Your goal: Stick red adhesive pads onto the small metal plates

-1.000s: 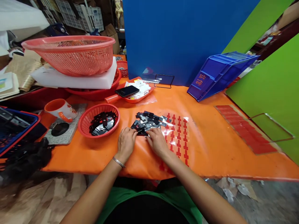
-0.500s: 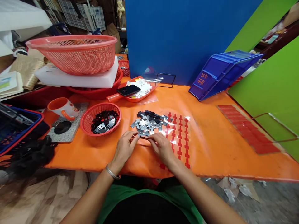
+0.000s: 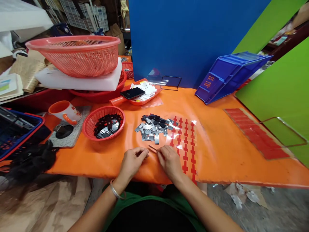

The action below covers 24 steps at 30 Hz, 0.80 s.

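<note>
My right hand pinches a thin dark metal plate, seen nearly edge-on, just above the orange table cover. Close by on the left, my left hand has thumb and fingertips pressed together near the plate's free end; whether anything is between them is hidden. Beyond both hands lies a loose pile of small grey and black metal plates. A clear sheet with rows of red T-shaped stickers lies beside and partly under my right hand.
To the left stands a red basket of similar plates, with an orange-handled mug beyond it. A scoop carries paper slips and a phone. A blue bin leans at the back right; another red sheet lies at right.
Both hands have drawn back from the pile toward me. The dark plate has come away with my right hand, and my left fingertips have moved apart from it.
</note>
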Motion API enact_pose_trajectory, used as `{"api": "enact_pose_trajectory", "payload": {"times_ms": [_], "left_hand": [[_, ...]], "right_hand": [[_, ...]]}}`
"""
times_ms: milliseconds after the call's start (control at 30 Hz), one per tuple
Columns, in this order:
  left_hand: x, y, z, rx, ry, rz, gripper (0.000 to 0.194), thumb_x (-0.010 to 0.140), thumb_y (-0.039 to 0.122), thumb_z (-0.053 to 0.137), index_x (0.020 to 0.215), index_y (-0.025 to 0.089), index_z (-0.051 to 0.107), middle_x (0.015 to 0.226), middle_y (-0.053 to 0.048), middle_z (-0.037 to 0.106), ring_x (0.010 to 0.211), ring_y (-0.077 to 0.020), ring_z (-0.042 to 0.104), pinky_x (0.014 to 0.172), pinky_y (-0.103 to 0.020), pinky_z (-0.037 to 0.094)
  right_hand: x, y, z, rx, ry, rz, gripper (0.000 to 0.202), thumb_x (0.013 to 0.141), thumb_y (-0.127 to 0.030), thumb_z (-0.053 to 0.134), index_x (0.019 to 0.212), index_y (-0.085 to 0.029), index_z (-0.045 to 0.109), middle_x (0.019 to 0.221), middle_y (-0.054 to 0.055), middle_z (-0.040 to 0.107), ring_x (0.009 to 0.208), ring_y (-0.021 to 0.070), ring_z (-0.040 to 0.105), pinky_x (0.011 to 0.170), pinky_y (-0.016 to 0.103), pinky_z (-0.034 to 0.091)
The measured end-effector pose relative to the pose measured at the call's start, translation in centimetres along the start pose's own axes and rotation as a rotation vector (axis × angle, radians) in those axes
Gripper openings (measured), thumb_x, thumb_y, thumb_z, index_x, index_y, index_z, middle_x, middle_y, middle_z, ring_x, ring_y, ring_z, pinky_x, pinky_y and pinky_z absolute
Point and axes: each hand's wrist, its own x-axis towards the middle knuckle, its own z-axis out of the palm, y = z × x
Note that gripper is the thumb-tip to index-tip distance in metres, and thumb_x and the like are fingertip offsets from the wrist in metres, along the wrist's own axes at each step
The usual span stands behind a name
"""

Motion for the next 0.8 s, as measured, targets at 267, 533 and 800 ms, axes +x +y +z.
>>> {"api": "enact_pose_trajectory", "payload": {"times_ms": [267,533,800], "left_hand": [[-1.4,0.7,3.5,-0.637,-0.145,-0.209,0.037,0.071,0.048,0.068,0.081,0.013,0.064,0.080,-0.005,0.065,0.073,-0.0129,0.060,0.069,-0.024,0.048],[0.3,0.0,1.7,0.097,0.001,0.099,0.023,0.082,0.037,0.058,0.083,0.017,0.071,0.077,-0.005,0.065,0.075,-0.0176,0.060,0.072,-0.030,0.048],[0.8,-1.4,1.6,0.758,0.121,0.500,0.022,0.090,0.026,0.047,0.097,0.021,0.068,0.083,-0.005,0.063,0.081,-0.0196,0.058,0.075,-0.033,0.047]], "right_hand": [[-1.3,-2.7,-0.8,0.048,0.015,-0.079,0.014,0.090,-0.021,0.050,0.093,-0.019,0.064,0.081,0.008,0.060,0.078,0.0212,0.053,0.069,0.033,0.045],[-1.2,-0.7,-1.5,0.234,0.096,0.000,0.020,0.090,-0.019,0.048,0.101,-0.022,0.065,0.086,0.008,0.061,0.084,0.0215,0.056,0.073,0.036,0.048],[-0.9,1.0,-0.3,0.016,-0.054,-0.106,0.032,0.091,-0.017,0.046,0.119,-0.022,0.059,0.099,0.011,0.059,0.092,0.0237,0.051,0.079,0.040,0.047]]}}
